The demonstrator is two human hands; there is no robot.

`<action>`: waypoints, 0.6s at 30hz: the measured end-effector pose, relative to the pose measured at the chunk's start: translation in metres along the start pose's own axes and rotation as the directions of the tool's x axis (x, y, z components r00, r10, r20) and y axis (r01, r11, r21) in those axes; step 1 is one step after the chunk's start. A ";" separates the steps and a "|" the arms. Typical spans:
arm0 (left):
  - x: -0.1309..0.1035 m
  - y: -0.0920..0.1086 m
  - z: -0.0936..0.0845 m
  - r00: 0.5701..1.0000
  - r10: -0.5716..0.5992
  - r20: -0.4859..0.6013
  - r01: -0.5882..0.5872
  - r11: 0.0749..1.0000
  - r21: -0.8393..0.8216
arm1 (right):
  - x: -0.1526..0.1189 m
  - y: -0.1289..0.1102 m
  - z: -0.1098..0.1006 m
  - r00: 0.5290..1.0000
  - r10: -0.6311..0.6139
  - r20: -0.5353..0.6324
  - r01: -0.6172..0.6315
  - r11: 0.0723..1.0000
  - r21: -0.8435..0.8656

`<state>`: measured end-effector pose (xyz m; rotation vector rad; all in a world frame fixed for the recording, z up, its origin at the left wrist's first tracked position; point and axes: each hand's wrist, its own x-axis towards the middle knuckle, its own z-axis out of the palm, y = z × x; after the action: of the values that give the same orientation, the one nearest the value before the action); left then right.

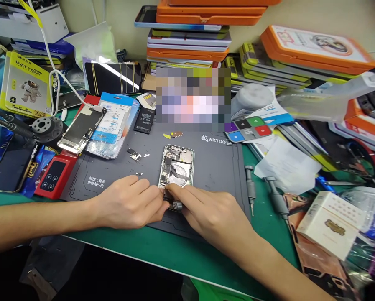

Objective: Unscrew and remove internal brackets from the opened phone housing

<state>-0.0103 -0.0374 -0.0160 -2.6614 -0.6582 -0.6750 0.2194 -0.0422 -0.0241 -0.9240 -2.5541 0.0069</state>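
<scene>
An opened phone (178,165) lies on the dark grey work mat (212,167), with its inner parts exposed. At the phone's lower left corner is my left hand (132,202), its fingers curled and closed; what they pinch is hidden. My right hand (210,209) comes in from the right with its fingers bent together onto the phone's lower end, the fingertips partly hidden. Between both hands shows the round end of a dark, screwdriver-like handle (177,205); which hand grips it I cannot tell. Small metal parts (135,155) lie left of the phone.
A detached phone screen (82,127) rests at the left by a red device (56,175). A black battery (144,121) lies behind. Two screwdrivers (250,188) lie right of the mat, near a white box (331,223). Orange cases (209,14) are stacked at the back.
</scene>
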 end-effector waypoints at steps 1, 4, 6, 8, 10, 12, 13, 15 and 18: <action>0.000 0.000 0.000 1.000 0.001 0.006 -0.001 1.000 0.001 | 0.000 0.000 0.000 1.000 0.001 0.002 -0.001 1.000 0.003; 0.000 -0.001 0.000 1.000 -0.001 0.013 0.001 1.000 0.010 | 0.001 -0.001 0.002 1.000 0.000 -0.008 0.000 1.000 0.013; 0.000 -0.002 0.000 1.000 0.000 0.009 0.000 1.000 0.014 | 0.001 -0.001 0.003 1.000 -0.002 -0.024 0.002 1.000 0.004; 0.000 -0.001 -0.001 1.000 0.000 0.009 -0.001 1.000 0.016 | 0.001 -0.001 0.004 0.999 -0.004 -0.032 0.004 1.000 -0.003; 0.000 0.001 -0.002 1.000 -0.007 0.023 0.007 1.000 0.028 | 0.001 0.000 0.005 0.999 0.000 -0.038 0.000 1.000 0.002; 0.001 0.005 -0.005 0.999 -0.017 0.051 0.014 0.998 0.058 | 0.001 0.000 0.006 0.999 0.008 -0.039 -0.007 1.000 0.016; 0.001 0.008 -0.007 0.997 -0.021 0.070 0.016 0.997 0.075 | 0.001 0.000 0.006 0.999 0.014 -0.038 -0.013 1.000 0.023; 0.001 0.011 -0.009 0.994 -0.032 0.107 0.021 0.995 0.101 | 0.001 -0.001 0.006 0.999 0.022 -0.027 -0.021 0.999 0.035; -0.002 0.012 -0.009 0.992 -0.015 0.128 -0.001 0.993 0.119 | 0.002 -0.001 0.006 1.000 0.029 -0.012 -0.028 0.999 0.044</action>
<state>-0.0093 -0.0516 -0.0116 -2.6093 -0.7189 -0.4543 0.2152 -0.0405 -0.0286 -0.9409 -2.5189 0.0649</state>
